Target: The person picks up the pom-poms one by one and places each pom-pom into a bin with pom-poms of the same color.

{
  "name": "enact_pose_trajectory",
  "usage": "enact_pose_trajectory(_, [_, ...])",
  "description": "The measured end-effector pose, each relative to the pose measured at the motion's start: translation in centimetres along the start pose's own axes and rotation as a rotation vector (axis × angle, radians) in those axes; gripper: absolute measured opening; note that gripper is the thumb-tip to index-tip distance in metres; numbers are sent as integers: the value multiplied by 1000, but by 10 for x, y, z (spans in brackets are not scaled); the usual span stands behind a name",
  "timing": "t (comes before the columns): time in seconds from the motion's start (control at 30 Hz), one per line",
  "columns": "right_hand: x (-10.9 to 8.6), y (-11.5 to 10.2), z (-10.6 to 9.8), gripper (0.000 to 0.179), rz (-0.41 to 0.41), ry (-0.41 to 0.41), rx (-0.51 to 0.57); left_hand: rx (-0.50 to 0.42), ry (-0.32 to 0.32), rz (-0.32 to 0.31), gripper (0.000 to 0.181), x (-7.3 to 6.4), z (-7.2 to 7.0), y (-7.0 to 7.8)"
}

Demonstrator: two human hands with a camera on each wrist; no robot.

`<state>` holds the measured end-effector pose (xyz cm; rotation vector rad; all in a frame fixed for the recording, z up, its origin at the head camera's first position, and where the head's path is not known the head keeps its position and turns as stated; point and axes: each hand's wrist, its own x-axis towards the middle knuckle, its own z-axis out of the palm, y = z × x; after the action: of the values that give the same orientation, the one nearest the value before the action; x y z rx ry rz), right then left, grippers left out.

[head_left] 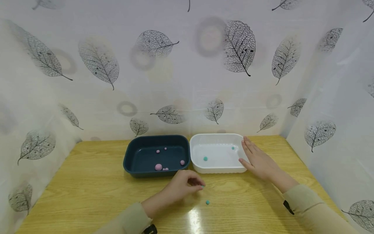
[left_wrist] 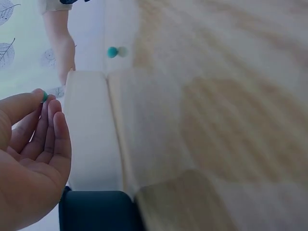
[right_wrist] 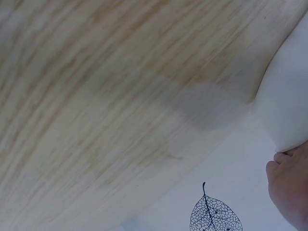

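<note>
My left hand (head_left: pixel 185 182) pinches a small green ball (left_wrist: pixel 44 96) between thumb and fingertips, just in front of where the two trays meet. On the table, nearer to me, lies another green ball (head_left: pixel 207 202). At the right end of the white tray (head_left: pixel 217 170), my right hand (head_left: pixel 259 161) touches the rim with straight fingers. Inside that tray are two green balls, one larger (head_left: pixel 205 158) and one smaller (head_left: pixel 232 148). Only part of the right hand (right_wrist: pixel 291 185) appears in the right wrist view, against the tray's outer wall.
Left of the white tray and close against it stands a dark blue tray (head_left: pixel 146 174). Several pink balls of different sizes lie in it, the biggest (head_left: pixel 158 167) near its front wall. A leaf-patterned curtain (head_left: pixel 187 81) hangs behind the wooden table (head_left: pixel 87 195) and along its sides.
</note>
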<state>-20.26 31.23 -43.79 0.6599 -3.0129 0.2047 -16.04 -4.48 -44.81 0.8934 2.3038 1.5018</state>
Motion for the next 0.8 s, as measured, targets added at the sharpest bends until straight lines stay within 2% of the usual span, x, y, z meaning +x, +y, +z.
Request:
enact_pose_trajectory(0.13, [0, -1, -1, 81, 2, -2, -1, -7, 17, 21, 6, 8, -5, 9])
enact_pose_trajectory(0.47, [-1, 0, -2, 81, 2, -14, -4, 42, 65, 40, 8, 30, -24, 27])
enact_pose_trajectory(0.6, [0, 1, 0, 81, -8, 1, -2, 57, 94, 66, 8, 42, -32, 28])
enact_pose_trajectory(0.8, [-1, 0, 1, 80, -18, 23, -5, 63, 157, 35, 8, 62, -41, 24])
